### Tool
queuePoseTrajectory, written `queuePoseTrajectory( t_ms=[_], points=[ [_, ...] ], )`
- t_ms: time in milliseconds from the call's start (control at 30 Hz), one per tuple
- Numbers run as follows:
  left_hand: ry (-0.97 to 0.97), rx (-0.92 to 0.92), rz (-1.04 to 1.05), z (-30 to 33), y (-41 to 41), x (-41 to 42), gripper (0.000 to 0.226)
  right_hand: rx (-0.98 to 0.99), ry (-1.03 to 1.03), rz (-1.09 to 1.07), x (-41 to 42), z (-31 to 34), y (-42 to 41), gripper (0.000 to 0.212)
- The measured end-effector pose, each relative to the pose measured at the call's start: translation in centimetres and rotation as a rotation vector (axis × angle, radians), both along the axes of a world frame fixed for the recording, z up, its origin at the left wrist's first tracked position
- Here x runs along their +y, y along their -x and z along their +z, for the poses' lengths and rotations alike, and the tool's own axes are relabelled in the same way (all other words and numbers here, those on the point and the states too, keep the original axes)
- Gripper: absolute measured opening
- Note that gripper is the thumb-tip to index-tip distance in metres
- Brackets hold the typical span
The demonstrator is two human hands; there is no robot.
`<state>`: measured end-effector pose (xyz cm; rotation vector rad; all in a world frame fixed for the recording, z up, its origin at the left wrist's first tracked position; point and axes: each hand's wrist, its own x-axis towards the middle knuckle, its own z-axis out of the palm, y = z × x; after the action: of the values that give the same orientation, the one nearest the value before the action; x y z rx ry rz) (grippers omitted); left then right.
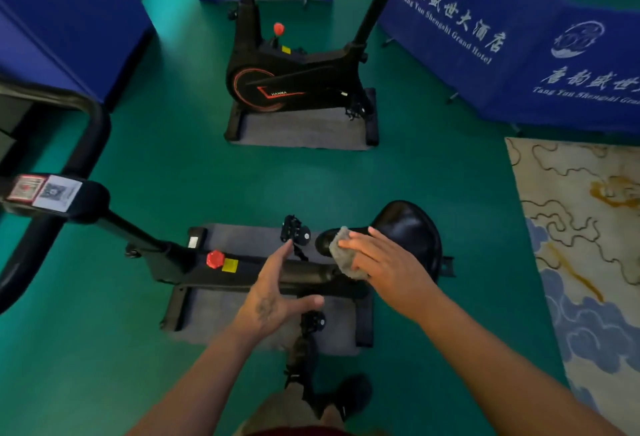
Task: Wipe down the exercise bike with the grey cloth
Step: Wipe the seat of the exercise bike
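Right below me stands a black exercise bike [194, 269] with a red knob [215, 258] on its frame. Its handlebar [79, 158] reaches left, and its black saddle [408, 224] is at the right. My right hand [384, 262] lies flat with straight fingers on the grey cloth [343, 255], pressing it against the nose of the saddle. My left hand [273, 293] hovers over the frame with fingers spread and holds nothing. One pedal [294, 231] shows beyond the frame, another [313, 321] below it.
A second black exercise bike [294, 82] stands on a grey mat [301, 131] farther ahead. Blue hotel banners [519, 55] line the back and right, and a blue panel [69, 20] the left. A patterned rug [581, 228] lies on the green floor [173, 176] at the right. My shoe [353, 394] is near the bike's mat.
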<state>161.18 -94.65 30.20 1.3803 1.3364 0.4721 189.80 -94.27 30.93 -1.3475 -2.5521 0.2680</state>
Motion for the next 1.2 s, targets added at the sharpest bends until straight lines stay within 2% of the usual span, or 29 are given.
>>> queuePoseTrajectory(
  t_ms=[133, 267, 400, 500, 600, 667, 767, 867, 1033, 1200],
  points=[
    [-0.018, -0.041, -0.046, 0.1, -1.8, 1.6, 0.130, 0.012, -0.005, -0.155, -2.8, 0.3, -4.1, 0.037],
    [-0.061, -0.007, -0.149, 0.0, -3.2, 3.3, 0.131, 0.020, -0.053, -0.323, -3.3, 0.7, -6.1, 0.012],
    [-0.163, 0.037, -0.275, 1.0, -4.5, 5.6, 0.129, 0.051, -0.013, -0.612, -0.1, 1.5, -6.9, 0.013],
    [-0.186, 0.014, -0.336, 1.7, -5.3, 7.5, 0.126, 0.056, 0.117, -0.795, 3.3, 2.1, -6.3, 0.019],
    [-0.166, -0.020, -0.386, 1.9, -5.9, 9.1, 0.121, 0.172, 0.250, -0.946, 5.5, 2.4, -5.7, 0.017],
    [-0.168, -0.025, -0.409, 1.7, -6.4, 10.1, 0.119, 0.354, 0.274, -1.011, 6.1, 2.4, -5.5, 0.013],
    [-0.193, -0.059, -0.380, 1.6, -7.5, 11.0, 0.114, 0.647, 0.249, -1.020, 5.8, 3.4, -5.4, 0.013],
    [-0.204, -0.126, -0.339, 2.1, -9.8, 11.1, 0.106, 0.796, 0.229, -0.978, 4.4, 5.4, -5.8, 0.020],
    [-0.144, -0.327, -0.252, 5.3, -15.7, 10.2, 0.061, 0.932, 0.197, -0.930, 0.7, 7.9, -7.3, 0.018],
    [-0.031, -0.516, -0.196, 7.3, -22.6, 7.7, 0.051, 1.011, 0.209, -0.809, -2.8, 8.6, -10.9, 0.027]
  ],
)
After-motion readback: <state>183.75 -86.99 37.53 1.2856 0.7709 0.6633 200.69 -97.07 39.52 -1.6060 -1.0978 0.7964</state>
